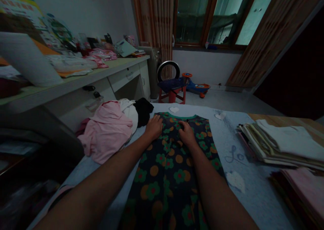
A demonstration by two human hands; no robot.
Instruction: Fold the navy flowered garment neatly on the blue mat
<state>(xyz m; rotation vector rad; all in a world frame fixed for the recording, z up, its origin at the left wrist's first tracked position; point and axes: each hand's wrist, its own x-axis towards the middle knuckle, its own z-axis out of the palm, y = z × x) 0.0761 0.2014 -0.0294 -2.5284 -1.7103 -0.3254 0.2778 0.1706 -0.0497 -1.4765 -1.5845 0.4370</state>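
Note:
A dark garment (pixel 165 169) with green flowers and orange dots lies spread flat on the bed, its green-trimmed neckline (pixel 177 116) at the far end. My left hand (pixel 154 128) rests on its upper left edge, fingers stretched forward over the cloth. On the right side of the chest, my right hand (pixel 187 134) touches the fabric; its thumb and forefinger are apart and its other fingers are partly hidden. Small wrinkles show in the cloth between the hands.
Loose pink clothing (pixel 108 128), a white cloth (pixel 130 113) and a black cloth (pixel 143 111) are heaped at left. Folded clothes (pixel 288 142) are stacked at right, near a pink folded pile (pixel 307 186). A cluttered desk (pixel 126 66) borders the left; a red stool (pixel 173 95) stands beyond the bed.

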